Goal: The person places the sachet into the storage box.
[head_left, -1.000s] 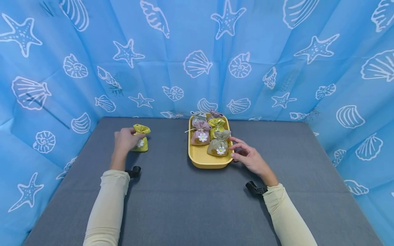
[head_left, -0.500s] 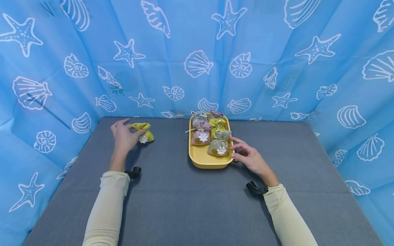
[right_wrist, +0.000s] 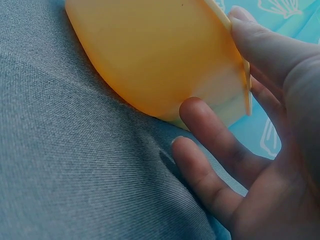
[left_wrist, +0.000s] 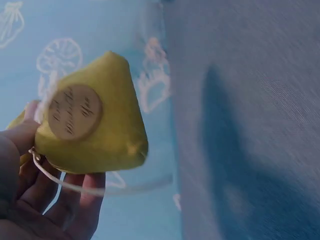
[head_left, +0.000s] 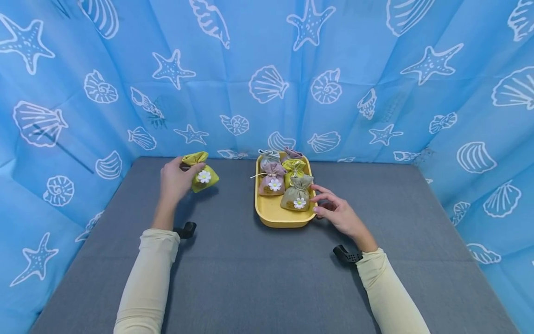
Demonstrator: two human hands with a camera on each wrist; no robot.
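Observation:
My left hand [head_left: 177, 180] pinches a yellow drawstring pouch [head_left: 203, 181] by its gathered neck, holding it tilted above the table. The pouch bears a white daisy; a round paper label with script and a loose cord show on the pouch [left_wrist: 112, 125] in the left wrist view. My right hand [head_left: 340, 215] rests with relaxed fingers at the right rim of a yellow tray [head_left: 269, 215]. Its thumb [right_wrist: 245, 25] lies right at the rim in the right wrist view. In the tray sit a khaki pouch [head_left: 295, 200], a mauve pouch [head_left: 271, 185] and another yellow pouch [head_left: 293, 167].
Behind those, a grey-blue pouch [head_left: 269, 156] and a second mauve pouch [head_left: 293, 154] stand at the tray's far end. A grey cloth covers the table [head_left: 250, 278]. A blue curtain [head_left: 233, 102] with shells and starfish surrounds it.
My left hand has tipped the yellow pouch, lifted it from the table and carried it slightly right. The right hand and the tray have stayed in place.

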